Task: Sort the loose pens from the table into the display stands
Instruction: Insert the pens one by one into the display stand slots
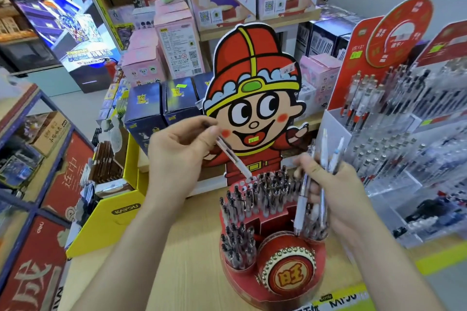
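The left hand (177, 151) pinches 1 clear plastic pen (233, 158) at its upper end, grip clamped on it. The pen's long axis runs diagonally, with its tip pointing down and to the right of the grip, just above the back rows of the red round cardboard display stand (235, 274) on the pale wooden desk (187, 255). The right hand (331, 192) grips a bundle of pale-barrelled pens (302, 199), roughly upright with tips down.
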Demonstrator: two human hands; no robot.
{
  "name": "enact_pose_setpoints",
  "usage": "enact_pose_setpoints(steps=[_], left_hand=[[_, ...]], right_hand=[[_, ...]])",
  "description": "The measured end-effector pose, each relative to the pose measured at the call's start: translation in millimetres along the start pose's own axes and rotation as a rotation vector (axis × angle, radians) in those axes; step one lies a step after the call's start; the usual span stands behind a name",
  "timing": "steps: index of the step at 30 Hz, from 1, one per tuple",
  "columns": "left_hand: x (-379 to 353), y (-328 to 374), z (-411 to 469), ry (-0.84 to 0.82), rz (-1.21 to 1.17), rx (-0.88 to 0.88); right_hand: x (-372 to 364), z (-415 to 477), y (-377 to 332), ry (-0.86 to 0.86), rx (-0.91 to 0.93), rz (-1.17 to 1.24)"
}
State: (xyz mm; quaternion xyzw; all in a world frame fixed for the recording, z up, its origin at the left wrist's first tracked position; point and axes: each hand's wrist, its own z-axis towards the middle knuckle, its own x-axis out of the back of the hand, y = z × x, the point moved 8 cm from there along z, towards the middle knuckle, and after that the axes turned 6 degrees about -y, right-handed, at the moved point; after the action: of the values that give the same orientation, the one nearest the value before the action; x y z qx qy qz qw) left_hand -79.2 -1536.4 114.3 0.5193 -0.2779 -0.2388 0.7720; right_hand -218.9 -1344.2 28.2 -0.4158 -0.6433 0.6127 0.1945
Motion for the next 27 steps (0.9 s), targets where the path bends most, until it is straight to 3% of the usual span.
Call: enact_pose_setpoints(steps=[6, 12, 24, 27], left_hand=[[-21, -49, -3, -0.102, 0.255, 0.086], [-42, -68, -15, -0.25, 0.421, 0.031], [-50, -74, -19, -0.407, 0.498, 0.024], [-57, -84, -24, -0.511, 0.543, 0.095]], right_hand=[[5, 0, 6, -0.001, 0.003, 0.04], [5, -2, 16, -0.019, -0.023, 0.028], [2, -5, 29, -0.099, -0.081, -0.017], [4, -5, 29, -0.108, -0.083, -0.018]])
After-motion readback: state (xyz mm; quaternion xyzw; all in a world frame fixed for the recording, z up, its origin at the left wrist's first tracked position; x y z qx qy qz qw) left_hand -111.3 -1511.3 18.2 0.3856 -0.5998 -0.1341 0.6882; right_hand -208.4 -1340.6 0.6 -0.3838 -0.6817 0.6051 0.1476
